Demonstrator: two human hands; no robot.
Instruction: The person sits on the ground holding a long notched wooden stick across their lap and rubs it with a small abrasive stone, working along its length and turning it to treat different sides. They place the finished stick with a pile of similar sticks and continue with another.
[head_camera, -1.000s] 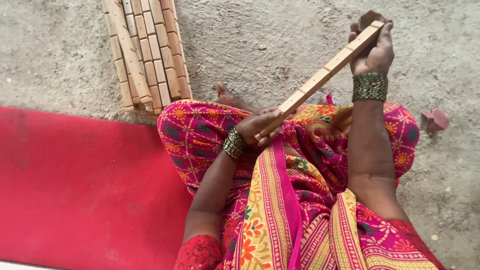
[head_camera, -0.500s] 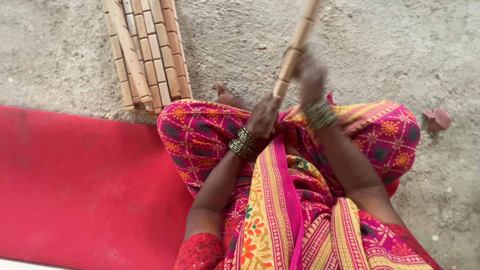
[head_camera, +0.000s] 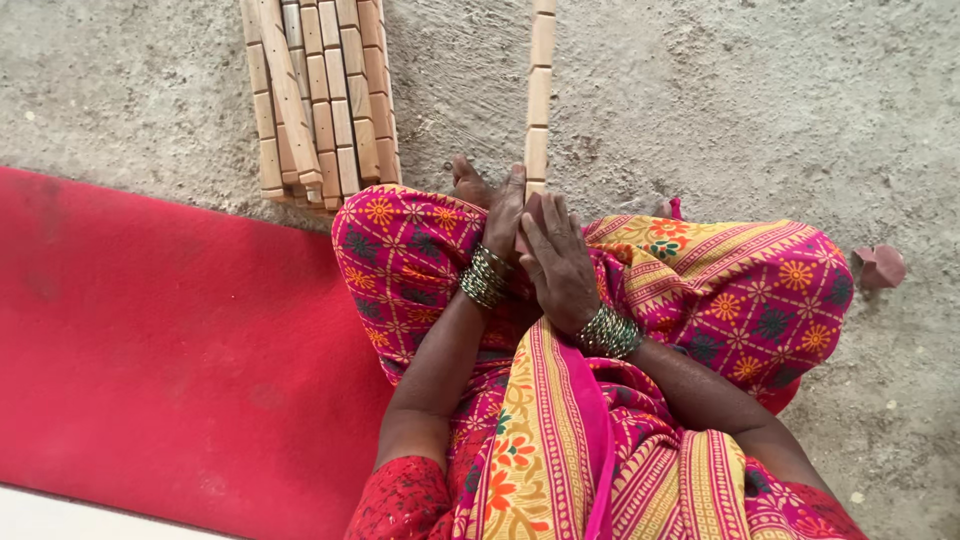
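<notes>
We hold the stick's (head_camera: 540, 95) near end in both fists, left hand (head_camera: 505, 215) beside right hand (head_camera: 558, 262), its length running up over the floor (head_camera: 720, 110).

Pink-orange floral sari with yellow striped border, red patterned sleeve, green-gold bangles on both wrists

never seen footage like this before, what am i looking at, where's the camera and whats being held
No machine is here: a person sits cross-legged on the ground, filmed by a camera on their own head looking straight down. The left hand and right hand meet in a shared grip on the near end of a notched wooden stick that points away across the concrete floor. A pile of similar sticks lies to the left, beside a red mat. A small reddish object sits at the right.
</notes>
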